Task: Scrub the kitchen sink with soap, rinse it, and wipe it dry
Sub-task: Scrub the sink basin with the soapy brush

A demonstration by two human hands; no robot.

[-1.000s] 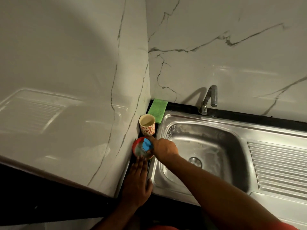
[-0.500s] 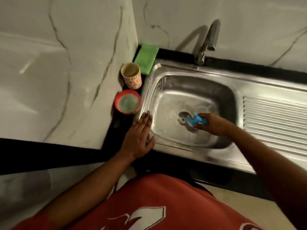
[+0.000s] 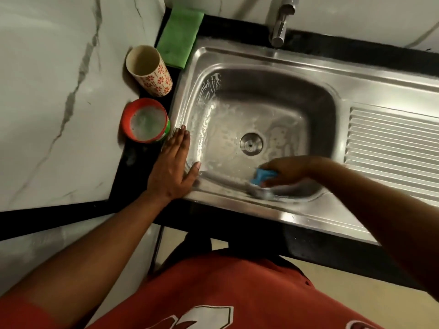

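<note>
The steel sink [image 3: 237, 58] has soapy streaks on its left wall and floor around the drain [image 3: 251, 143]. My right hand [image 3: 285, 170] grips a blue scrubber [image 3: 262, 175] and presses it against the near wall of the basin. My left hand [image 3: 172, 167] rests flat, fingers straight, on the sink's left rim. A red tub of soap [image 3: 145, 121] stands just beyond its fingertips.
A floral cup [image 3: 150, 72] stands behind the soap tub, and a green cloth [image 3: 179, 39] lies at the back corner. The tap [image 3: 281, 22] rises behind the basin. A ribbed drainboard [image 3: 392, 143] lies to the right. Marble wall panels close the left side.
My right hand has carried the scrubber from the soap tub into the basin and on to the near wall. The view has tilted down over the sink. My left hand stays on the rim.
</note>
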